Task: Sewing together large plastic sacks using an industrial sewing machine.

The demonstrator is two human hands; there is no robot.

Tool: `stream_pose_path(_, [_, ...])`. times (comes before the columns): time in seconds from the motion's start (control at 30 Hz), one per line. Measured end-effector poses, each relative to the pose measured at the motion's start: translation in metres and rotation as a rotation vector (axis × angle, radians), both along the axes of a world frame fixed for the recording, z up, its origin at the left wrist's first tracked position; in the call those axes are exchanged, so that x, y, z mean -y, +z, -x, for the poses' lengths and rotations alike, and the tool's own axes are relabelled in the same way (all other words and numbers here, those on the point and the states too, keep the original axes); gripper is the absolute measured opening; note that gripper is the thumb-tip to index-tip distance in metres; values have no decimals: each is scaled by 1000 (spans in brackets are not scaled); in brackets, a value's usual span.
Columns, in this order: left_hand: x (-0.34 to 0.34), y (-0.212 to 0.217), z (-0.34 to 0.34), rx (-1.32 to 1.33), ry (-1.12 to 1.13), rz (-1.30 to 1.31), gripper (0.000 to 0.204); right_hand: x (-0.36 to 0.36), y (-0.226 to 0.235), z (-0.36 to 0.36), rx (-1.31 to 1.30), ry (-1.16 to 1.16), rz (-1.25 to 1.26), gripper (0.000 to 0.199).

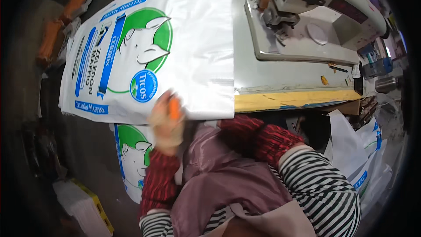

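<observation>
A: Step? Left hand (166, 125), blurred, fingers clamped on orange marker (174, 109) at near edge of printed white sack (153, 52), left of sewing machine (307, 17).
B: Right hand hidden; cannot tell. Next, likely steadying the sack.

A pale grey worktop (280, 72) fills the upper middle of the frame, its front edge showing a yellow wooden strip with chipped blue paint. A white sewing machine (315, 17) stands on it at the upper right. A large white printed sack (153, 52), bearing a green circle with a pig drawing and blue bands, lies flat across the worktop's left part, overhanging its left edge. A few small scraps (324, 80) lie near the front edge at right.
</observation>
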State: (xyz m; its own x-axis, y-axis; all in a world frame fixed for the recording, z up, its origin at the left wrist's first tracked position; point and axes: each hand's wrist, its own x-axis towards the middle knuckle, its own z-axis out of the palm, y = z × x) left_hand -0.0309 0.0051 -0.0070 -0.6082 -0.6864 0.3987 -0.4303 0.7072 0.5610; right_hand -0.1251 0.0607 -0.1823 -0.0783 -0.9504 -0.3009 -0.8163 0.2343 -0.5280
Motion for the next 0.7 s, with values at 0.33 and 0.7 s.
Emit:
stream_pose_path(0.33, [32,-68,139,46,174,-134,21,-121,114,62,145,208,-493,42])
stream_pose_path(0.7, [71,-32,109,-176,219,-127,13,39,113,186,-79,-665,170,55])
